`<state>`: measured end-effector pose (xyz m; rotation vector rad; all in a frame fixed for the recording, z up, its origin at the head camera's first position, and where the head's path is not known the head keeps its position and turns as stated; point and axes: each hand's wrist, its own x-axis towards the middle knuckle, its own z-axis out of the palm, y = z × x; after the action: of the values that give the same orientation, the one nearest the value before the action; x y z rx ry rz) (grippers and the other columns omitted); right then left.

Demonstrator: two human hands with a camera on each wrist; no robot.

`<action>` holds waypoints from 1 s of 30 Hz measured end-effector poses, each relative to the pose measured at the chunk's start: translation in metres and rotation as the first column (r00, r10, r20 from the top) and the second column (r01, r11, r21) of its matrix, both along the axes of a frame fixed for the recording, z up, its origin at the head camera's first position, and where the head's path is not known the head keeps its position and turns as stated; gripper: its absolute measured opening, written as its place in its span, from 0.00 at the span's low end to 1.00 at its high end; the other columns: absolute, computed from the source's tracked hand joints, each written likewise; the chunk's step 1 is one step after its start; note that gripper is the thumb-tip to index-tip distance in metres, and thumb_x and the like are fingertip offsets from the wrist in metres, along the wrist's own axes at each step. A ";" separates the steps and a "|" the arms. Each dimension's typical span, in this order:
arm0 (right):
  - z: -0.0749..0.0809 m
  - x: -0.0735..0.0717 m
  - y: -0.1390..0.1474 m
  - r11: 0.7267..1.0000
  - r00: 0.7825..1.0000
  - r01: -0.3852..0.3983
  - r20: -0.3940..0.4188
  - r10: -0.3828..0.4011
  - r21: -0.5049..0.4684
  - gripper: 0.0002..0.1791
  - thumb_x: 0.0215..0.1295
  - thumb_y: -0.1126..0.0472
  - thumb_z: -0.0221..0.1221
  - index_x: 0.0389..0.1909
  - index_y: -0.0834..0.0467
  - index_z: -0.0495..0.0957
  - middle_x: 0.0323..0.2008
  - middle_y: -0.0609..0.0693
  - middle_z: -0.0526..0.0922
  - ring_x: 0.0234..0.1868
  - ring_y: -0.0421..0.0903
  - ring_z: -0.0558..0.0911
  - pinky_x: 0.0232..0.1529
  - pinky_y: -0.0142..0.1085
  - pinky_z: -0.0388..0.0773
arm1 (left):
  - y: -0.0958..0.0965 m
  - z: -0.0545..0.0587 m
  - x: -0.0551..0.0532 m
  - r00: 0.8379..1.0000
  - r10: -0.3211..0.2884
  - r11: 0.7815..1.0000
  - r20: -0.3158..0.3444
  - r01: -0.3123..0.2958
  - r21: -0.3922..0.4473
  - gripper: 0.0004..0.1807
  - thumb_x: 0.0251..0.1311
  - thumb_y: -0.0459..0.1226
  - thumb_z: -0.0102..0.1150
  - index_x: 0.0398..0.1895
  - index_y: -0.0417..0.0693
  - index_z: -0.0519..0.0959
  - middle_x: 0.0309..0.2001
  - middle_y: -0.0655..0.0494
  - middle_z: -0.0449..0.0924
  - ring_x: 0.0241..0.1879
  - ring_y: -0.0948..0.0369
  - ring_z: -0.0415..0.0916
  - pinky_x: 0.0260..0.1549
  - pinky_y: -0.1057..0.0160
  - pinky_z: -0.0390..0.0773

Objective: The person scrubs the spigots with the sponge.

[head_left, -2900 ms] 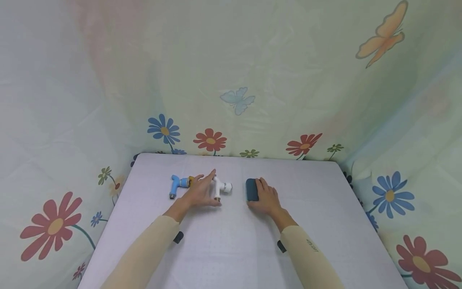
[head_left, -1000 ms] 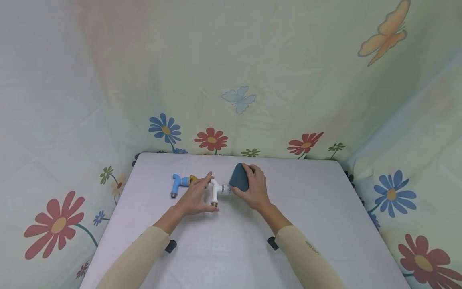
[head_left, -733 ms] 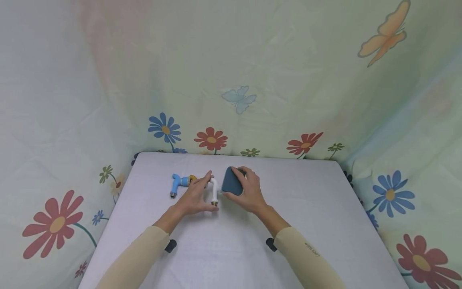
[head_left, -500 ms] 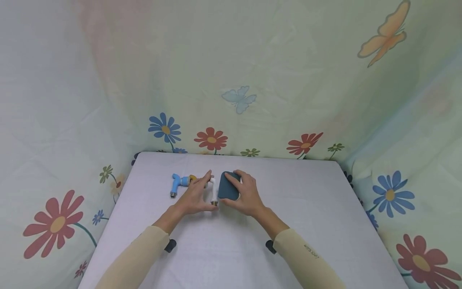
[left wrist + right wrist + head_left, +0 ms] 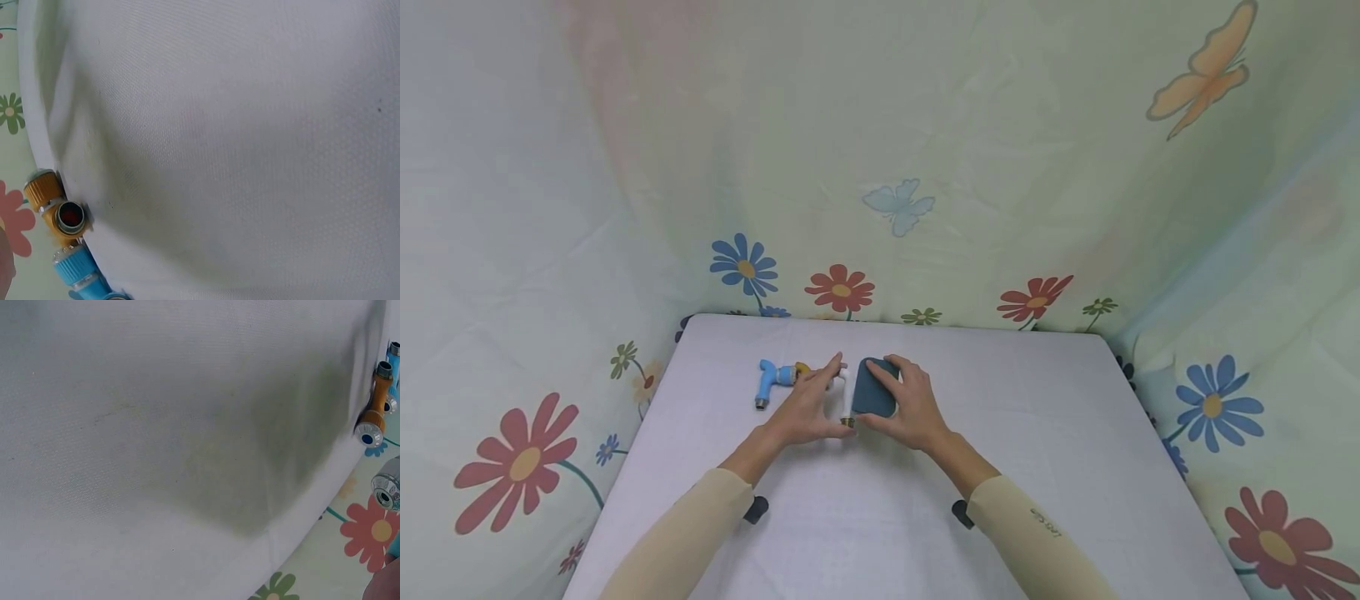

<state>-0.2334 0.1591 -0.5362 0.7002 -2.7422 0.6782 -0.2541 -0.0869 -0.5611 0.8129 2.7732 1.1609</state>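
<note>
My left hand (image 5: 808, 408) holds a white tap (image 5: 847, 393) between its thumb, at the brass-coloured threaded end, and its fingers at the other end. Curled round a dark teal block with rounded corners (image 5: 874, 387) is my right hand (image 5: 913, 406). The block stands right beside the tap and hides its knob in the head view; contact cannot be made out. In the right wrist view the white tap's knob end (image 5: 386, 487) shows at the right edge, above a sliver of the right hand (image 5: 384, 584). Only a sliver of the left hand (image 5: 5, 265) enters the left wrist view.
A blue tap (image 5: 767, 382) lies on the white-covered table (image 5: 880, 517), left of my left hand. Beside it, an orange tap (image 5: 62, 215) is mostly hidden behind that hand in the head view. A flower-printed curtain (image 5: 970, 167) surrounds the table's back and sides.
My right hand has carried the teal block left from its earlier spot to beside the white tap, covering the knob. Over the last half second both hands have barely moved.
</note>
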 end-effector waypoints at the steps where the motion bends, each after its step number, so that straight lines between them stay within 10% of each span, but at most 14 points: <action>1: 0.000 0.000 0.000 1.000 1.000 -0.001 0.003 0.001 0.001 0.50 0.54 0.32 0.70 0.77 0.43 0.67 0.73 0.57 0.66 0.70 0.58 0.68 0.68 0.59 0.71 | 0.000 0.000 0.000 1.000 -0.004 1.000 -0.002 0.004 -0.001 0.75 0.43 0.53 0.85 0.86 0.62 0.38 0.81 0.52 0.61 0.79 0.50 0.59 0.78 0.39 0.56; 30: 0.001 0.005 -0.004 0.996 0.985 -0.070 0.163 0.061 0.049 0.47 0.66 0.30 0.56 0.83 0.41 0.54 0.84 0.54 0.49 0.81 0.61 0.57 0.76 0.65 0.59 | 0.002 0.001 0.000 1.000 -0.018 0.999 -0.016 0.018 -0.034 0.74 0.44 0.59 0.82 0.86 0.60 0.38 0.80 0.53 0.64 0.78 0.52 0.61 0.78 0.40 0.56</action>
<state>-0.2289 0.1556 -0.5353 0.7825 -2.9068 0.7050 -0.2545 -0.0849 -0.5600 0.8462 2.7841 1.1064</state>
